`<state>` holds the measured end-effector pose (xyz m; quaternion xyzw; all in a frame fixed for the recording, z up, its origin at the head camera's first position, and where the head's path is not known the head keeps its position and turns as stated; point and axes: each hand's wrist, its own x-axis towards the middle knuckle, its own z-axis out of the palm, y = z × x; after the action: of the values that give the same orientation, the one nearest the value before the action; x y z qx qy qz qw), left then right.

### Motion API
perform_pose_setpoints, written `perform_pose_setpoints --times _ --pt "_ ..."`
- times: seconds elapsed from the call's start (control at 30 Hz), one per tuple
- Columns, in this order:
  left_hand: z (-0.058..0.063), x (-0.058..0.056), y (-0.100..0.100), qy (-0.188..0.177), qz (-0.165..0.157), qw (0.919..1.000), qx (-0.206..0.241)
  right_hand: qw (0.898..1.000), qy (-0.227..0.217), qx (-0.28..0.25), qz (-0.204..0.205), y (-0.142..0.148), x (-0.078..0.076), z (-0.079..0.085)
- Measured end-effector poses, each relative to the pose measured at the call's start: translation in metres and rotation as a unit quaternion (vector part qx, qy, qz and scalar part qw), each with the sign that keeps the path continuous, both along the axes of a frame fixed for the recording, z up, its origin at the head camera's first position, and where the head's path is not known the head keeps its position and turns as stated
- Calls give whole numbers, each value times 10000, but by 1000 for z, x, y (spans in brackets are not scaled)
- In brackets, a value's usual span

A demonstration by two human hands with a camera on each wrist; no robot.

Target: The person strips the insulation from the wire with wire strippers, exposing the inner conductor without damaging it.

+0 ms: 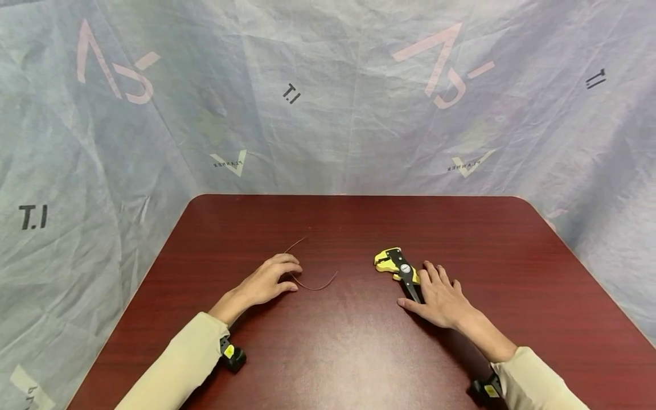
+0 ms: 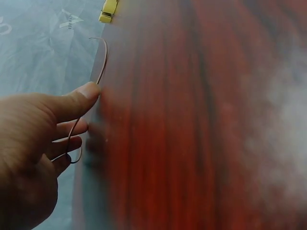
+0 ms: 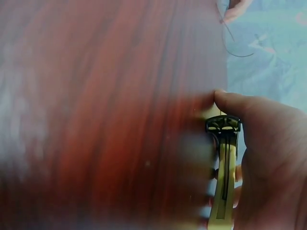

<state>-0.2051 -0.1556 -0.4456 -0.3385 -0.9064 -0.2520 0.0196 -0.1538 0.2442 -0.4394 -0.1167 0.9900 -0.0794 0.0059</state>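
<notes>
A thin brown wire (image 1: 318,288) curves over the dark red table beside my left hand (image 1: 266,282). That hand's thumb and fingers are spread apart around the wire, and part of the wire is hidden behind the fingers. In the left wrist view, the wire (image 2: 102,67) runs past the thumb tip and bends in front of the lower fingers. Near the middle right lies a yellow and black wire stripper (image 1: 397,265), its jaws toward the upper left. Over its handles rests my right hand (image 1: 442,297), fingers extended on one side and thumb stretched out on the other.
The dark red wood-grain table (image 1: 348,228) has rounded far corners. Grey printed cloth (image 1: 328,131) hangs behind and along both sides. A black wrist camera (image 1: 234,357) is strapped at the left sleeve, another wrist camera (image 1: 484,392) at the right.
</notes>
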Motion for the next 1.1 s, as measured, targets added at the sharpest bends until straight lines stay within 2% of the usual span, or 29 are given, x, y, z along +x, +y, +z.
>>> perform_pose_setpoints --times 0.4,0.67,0.93,1.1 --pt "-8 -10 1 247 -401 9978 467 10000 19 43 -4 -3 1 1" --pt "-14 -15 0 422 -497 9954 702 9999 85 64 -53 -5 0 1" --pt "-15 -17 1 588 -610 9932 798 9995 225 -60 -210 -8 -1 0" --pt "-15 -17 2 471 -641 9940 752 9981 383 -293 -389 -10 -3 0"
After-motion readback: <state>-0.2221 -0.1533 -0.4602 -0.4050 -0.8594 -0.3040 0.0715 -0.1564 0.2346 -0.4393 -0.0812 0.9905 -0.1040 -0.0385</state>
